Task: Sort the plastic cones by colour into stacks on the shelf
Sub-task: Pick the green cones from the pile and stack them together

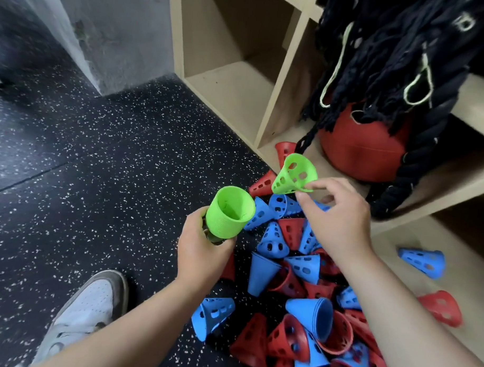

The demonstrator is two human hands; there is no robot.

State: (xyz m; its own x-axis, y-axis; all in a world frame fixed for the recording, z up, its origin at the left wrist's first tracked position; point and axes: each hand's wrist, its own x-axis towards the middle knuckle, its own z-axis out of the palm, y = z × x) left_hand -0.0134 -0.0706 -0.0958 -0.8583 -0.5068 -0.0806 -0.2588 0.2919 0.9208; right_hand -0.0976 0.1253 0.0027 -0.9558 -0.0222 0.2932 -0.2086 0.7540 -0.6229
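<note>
My left hand (200, 250) grips a stack of green cones (230, 210), its wide open end facing up toward me. My right hand (335, 216) pinches the rim of a single green perforated cone (294, 174), held just right of and above the stack, apart from it. Below both hands a pile of blue and red cones (292, 289) lies on the speckled floor. One blue cone (422, 262) and one red cone (441, 308) lie on the low shelf board (472, 301) at the right. Another red cone (284, 152) lies in the cubby above.
A pale wooden cubby shelf (277, 83) stands ahead, its left compartment holding nothing. A red ball (360, 149) sits in a cubby under thick black ropes (399, 57) that hang over the shelf. My white shoe (85, 309) rests on the black speckled floor at lower left.
</note>
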